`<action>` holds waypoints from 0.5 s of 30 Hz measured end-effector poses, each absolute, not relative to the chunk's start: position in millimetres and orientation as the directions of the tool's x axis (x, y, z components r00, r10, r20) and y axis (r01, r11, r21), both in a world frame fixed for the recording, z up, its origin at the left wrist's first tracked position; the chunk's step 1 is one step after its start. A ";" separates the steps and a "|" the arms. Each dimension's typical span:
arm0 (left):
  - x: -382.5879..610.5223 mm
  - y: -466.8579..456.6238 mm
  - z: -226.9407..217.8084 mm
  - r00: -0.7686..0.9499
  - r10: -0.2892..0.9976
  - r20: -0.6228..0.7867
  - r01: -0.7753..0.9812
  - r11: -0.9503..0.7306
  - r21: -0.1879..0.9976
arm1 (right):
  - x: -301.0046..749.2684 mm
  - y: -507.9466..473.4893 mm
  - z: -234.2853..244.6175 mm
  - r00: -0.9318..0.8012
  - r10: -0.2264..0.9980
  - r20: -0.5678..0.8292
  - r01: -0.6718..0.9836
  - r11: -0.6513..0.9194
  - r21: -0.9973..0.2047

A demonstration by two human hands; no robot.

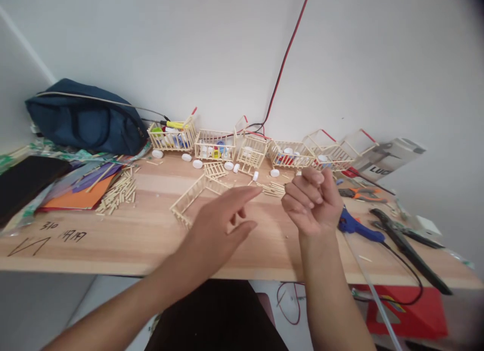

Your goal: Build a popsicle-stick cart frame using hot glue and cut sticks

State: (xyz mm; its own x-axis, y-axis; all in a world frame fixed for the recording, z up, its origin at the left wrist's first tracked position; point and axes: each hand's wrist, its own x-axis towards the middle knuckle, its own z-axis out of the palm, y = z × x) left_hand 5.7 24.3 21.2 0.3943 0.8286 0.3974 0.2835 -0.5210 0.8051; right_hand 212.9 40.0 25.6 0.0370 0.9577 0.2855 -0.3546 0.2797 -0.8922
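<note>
My left hand point(223, 225) hovers over the wooden table point(143, 230), fingers stretched out and slightly apart, holding nothing. It is just in front of a partly built frame of thin wooden sticks point(196, 192). My right hand point(312, 202) is raised above the table with its fingers curled loosely inward; nothing shows inside them. A small pile of loose sticks point(274, 188) lies between the two hands, further back.
Several small stick-built carts point(215, 144) with white wheels line the wall. A dark blue bag point(83, 116), coloured paper point(81, 194) and a heap of sticks point(119, 192) lie left. A blue glue gun point(357, 227), pliers point(361, 193) and black cutters point(410, 250) lie right.
</note>
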 end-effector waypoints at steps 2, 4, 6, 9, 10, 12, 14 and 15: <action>35.2 23.0 -0.5 0.426 0.830 0.360 0.241 -0.487 0.840 | 209.6 30.7 23.1 0.003 0.964 0.266 -0.381 0.247 -0.891; 55.8 24.4 -16.5 0.465 0.834 0.296 0.200 -0.425 0.883 | 207.9 21.4 20.2 -0.016 0.968 0.251 -0.406 0.224 -0.886; 64.8 23.7 -25.8 0.491 0.832 0.257 0.155 -0.374 0.915 | 208.9 13.2 17.7 -0.018 0.970 0.243 -0.405 0.215 -0.889; 59.6 15.2 -32.3 0.467 0.852 0.238 0.098 -0.317 0.943 | 215.0 4.6 15.1 0.023 0.970 0.241 -0.372 0.232 -0.899; 54.8 11.4 -33.8 0.450 0.861 0.237 0.086 -0.306 0.948 | 217.3 2.7 14.4 0.041 0.970 0.241 -0.372 0.239 -0.897; 44.2 4.4 -36.8 0.417 0.874 0.248 0.079 -0.306 0.949 | 220.4 -0.4 12.8 0.071 0.969 0.236 -0.415 0.244 -0.877; 34.9 0.0 -39.3 0.373 0.886 0.274 0.091 -0.329 0.940 | 220.6 -4.0 9.9 0.068 0.975 0.214 -0.508 0.218 -0.834; 31.3 -1.1 -40.0 0.344 0.894 0.288 0.102 -0.340 0.935 | 219.7 -6.6 7.8 0.044 0.978 0.203 -0.568 0.191 -0.800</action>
